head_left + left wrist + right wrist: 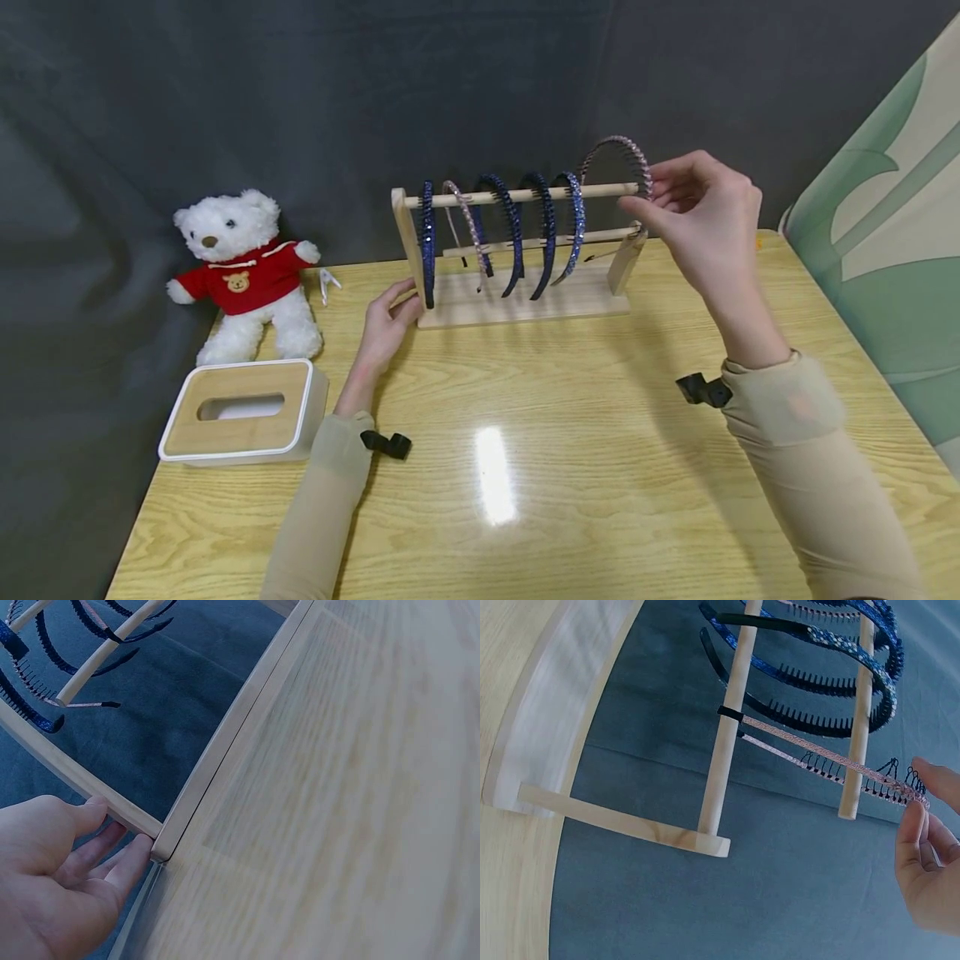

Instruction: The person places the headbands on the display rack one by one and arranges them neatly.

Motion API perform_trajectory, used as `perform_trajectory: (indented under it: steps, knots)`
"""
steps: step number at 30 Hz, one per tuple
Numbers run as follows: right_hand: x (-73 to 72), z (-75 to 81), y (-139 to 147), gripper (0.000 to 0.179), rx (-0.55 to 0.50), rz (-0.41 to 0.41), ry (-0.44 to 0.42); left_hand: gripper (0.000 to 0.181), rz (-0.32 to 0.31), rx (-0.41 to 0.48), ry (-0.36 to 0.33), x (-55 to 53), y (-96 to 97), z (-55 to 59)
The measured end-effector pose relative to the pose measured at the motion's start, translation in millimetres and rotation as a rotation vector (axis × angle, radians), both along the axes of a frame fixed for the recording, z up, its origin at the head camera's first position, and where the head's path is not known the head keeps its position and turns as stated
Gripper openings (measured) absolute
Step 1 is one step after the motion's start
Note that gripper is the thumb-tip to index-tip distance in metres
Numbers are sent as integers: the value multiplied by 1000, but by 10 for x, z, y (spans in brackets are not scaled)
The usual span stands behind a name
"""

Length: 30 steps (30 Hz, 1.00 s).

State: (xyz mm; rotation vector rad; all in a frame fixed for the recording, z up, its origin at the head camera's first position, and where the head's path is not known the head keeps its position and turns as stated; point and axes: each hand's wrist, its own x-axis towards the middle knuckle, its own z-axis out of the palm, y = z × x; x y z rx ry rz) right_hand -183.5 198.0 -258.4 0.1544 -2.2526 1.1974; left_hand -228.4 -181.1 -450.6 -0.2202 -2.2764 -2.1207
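A wooden headband rack [525, 312] with an upper and a lower bar stands at the back of the table. At its right end my right hand [712, 208] pinches a pink beaded headband [636, 154] between thumb and fingers. This headband loops round the free end of the upper bar [850, 802], its black tips near the lower bar [724, 765]. My left hand [386, 325] grips the rack's left post [124, 806] low down, near the base. On the bars hang several dark blue headbands [428, 242], a glittering blue one [577, 217] and another pink one [468, 217].
A white teddy bear in a red sweater [251, 283] sits at the back left, with a small white clip [327, 283] beside it. In front of the bear is a tissue box with a wooden lid [240, 375]. A dark curtain [337, 108] hangs behind the table.
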Motion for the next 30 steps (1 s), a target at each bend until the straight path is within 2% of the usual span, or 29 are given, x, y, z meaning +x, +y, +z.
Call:
perform_trajectory:
  steps: [15,30]
  knots:
    - [-80,-170,-135,32,88,30,-19,42,-6,1,2,-3,-3,-9]
    - [-129,-305,-241,32,76,51,-19,42,-6,-10,3,-3,-5,-16]
